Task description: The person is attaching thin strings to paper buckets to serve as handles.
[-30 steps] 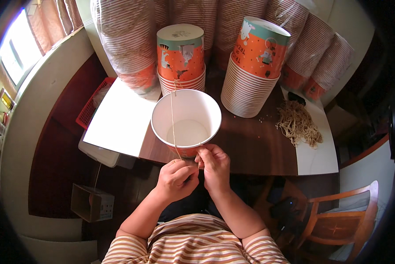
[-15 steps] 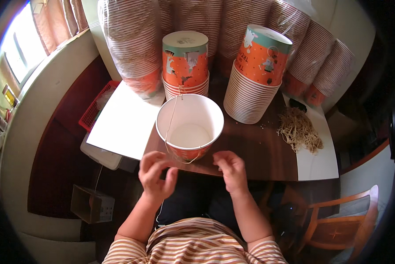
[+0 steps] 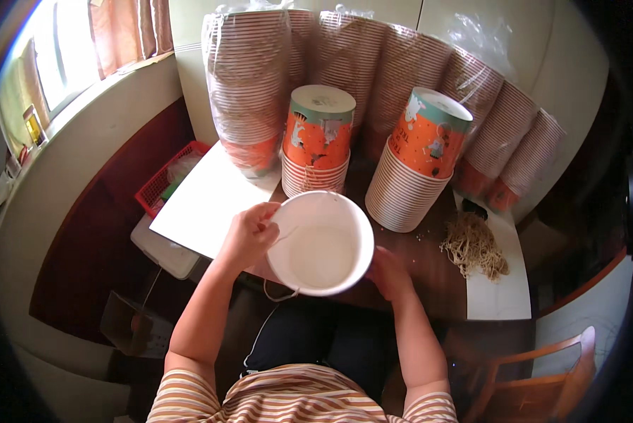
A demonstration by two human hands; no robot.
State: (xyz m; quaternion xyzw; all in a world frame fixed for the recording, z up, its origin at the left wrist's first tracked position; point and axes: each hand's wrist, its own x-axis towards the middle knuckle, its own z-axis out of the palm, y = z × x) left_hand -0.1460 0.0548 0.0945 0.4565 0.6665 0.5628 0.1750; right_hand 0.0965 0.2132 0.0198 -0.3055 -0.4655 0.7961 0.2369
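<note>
A white-lined paper bucket is tilted with its mouth toward me at the table's front edge. At its left rim, my left hand is closed in a pinch on a thin twine that runs into the bucket. A loop of the twine hangs below the near rim. My right hand holds the bucket's right side from outside, its fingertips partly hidden behind the wall and slightly blurred. Behind the bucket stands a short upside-down stack of orange and green paper buckets.
Another upside-down bucket stack leans to the right. Tall plastic-wrapped bucket stacks line the back. A bundle of loose twine lies at the right. A red basket is at the left, a wooden chair at the lower right.
My left hand has risen to the bucket's left rim and pinched the twine. My right hand has moved to the bucket's right side. The bucket is now nearer me and tilted more toward me.
</note>
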